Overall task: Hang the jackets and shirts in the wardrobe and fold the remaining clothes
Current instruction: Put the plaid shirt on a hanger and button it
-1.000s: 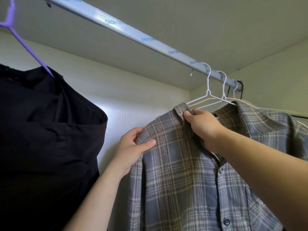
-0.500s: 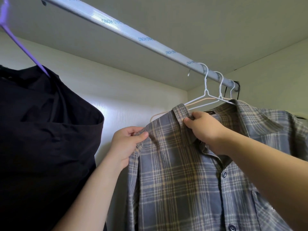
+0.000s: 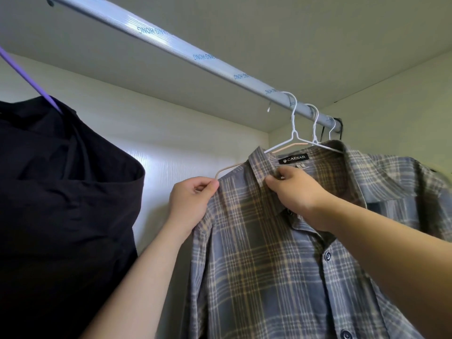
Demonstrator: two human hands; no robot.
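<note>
Head view: plaid shirt (image 3: 269, 253) hangs on the rail (image 3: 171, 45); left hand (image 3: 190, 204) pinches its shoulder, right hand (image 3: 296, 192) pinches the collar. Bare tip of the pink hanger (image 3: 227, 168) pokes out just above the left grip.

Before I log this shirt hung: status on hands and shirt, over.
Left hand pinches plaid shirt shoulder, right hand its collar; hanger on rail, tip bare; black garment apart.

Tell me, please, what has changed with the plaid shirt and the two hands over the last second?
The shoulder of the plaid shirt has slid inward, baring the end of the pink hanger above the left hand. The collar has opened, showing the label; the right hand now pinches just below it. Unchanged: both hands hold the shirt, the black garment hangs at left.
</note>
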